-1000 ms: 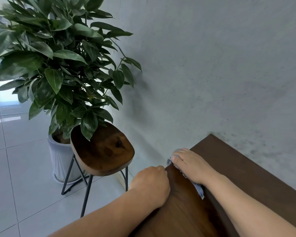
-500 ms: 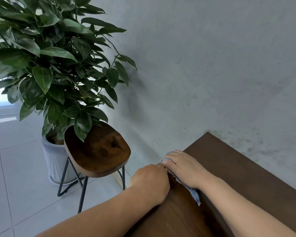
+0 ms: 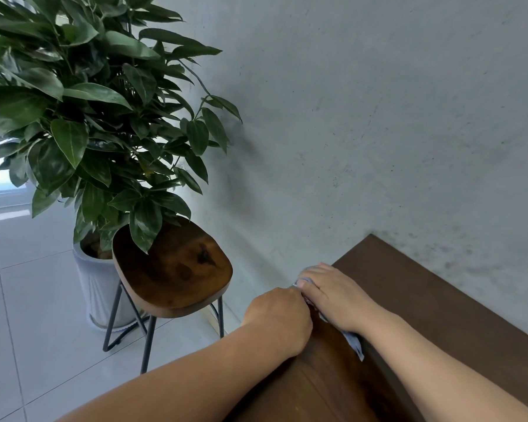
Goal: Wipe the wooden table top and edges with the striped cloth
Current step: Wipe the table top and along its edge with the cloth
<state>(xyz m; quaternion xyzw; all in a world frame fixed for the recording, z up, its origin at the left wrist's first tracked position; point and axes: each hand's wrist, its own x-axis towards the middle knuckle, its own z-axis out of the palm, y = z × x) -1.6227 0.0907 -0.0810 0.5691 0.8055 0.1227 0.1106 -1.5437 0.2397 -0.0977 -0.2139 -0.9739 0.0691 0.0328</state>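
Note:
The dark wooden table (image 3: 433, 303) fills the lower right, its far end against the wall. My right hand (image 3: 333, 295) presses flat on the pale blue striped cloth (image 3: 354, 342) near the table's left edge; the cloth mostly hides under the palm, with a corner showing behind the wrist and a bit at the fingertips. My left hand (image 3: 279, 319) is curled over the table's left edge, touching the right hand's fingertips. Whether it grips any cloth is hidden.
A wooden stool (image 3: 171, 272) on thin black metal legs stands left of the table. Behind it, a large leafy plant (image 3: 83, 117) in a white pot (image 3: 96, 293) sits on the tiled floor (image 3: 28, 345). A grey wall (image 3: 378, 117) runs along the table's far side.
My right hand with the cloth has slid left toward the table's edge until it meets my left hand. The left hand has stayed on the edge.

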